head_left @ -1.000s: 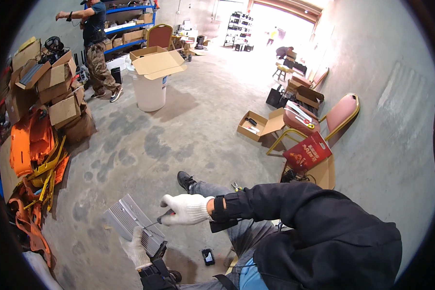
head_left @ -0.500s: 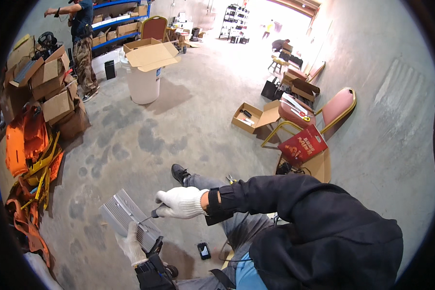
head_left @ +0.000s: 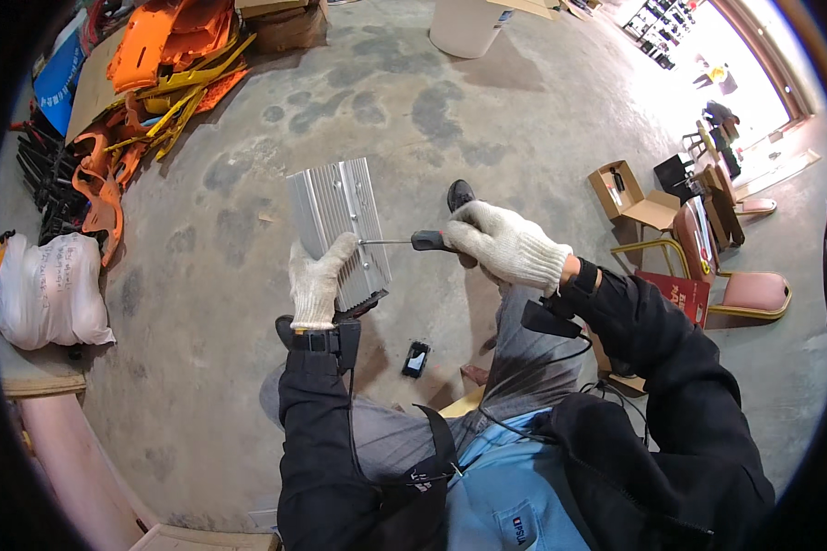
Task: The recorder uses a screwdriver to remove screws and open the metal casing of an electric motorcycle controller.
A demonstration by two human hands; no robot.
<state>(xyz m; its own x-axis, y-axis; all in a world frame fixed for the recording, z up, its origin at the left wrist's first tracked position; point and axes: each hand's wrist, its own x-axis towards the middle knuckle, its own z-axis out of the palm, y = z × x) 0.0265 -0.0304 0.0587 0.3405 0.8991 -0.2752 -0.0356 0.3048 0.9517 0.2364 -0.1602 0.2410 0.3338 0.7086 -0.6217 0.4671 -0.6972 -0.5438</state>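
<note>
My left hand (head_left: 314,285), in a white knit glove, grips a silver finned metal housing (head_left: 333,202) by its lower part, thumb lying across the fins. The housing is tilted up, with a smooth channel and small screws running along its middle. In my right hand (head_left: 507,246), also gloved, is a screwdriver (head_left: 427,241) with a dark handle. Its thin shaft points left, and the tip meets the housing beside my left thumb. Whether it sits in a screw head is too small to tell.
On the floor below lies a small black device (head_left: 415,359) with a lit screen. Orange and yellow plastic parts (head_left: 170,83) are heaped at the far left, above a stuffed white bag (head_left: 53,292). Pink chairs (head_left: 753,294) and an open cardboard box (head_left: 629,195) stand at right.
The view has swung down and left, bringing the white bag into sight. My left hand still holds the housing, now more upright in view; the screwdriver has gone from slanted to nearly level.
</note>
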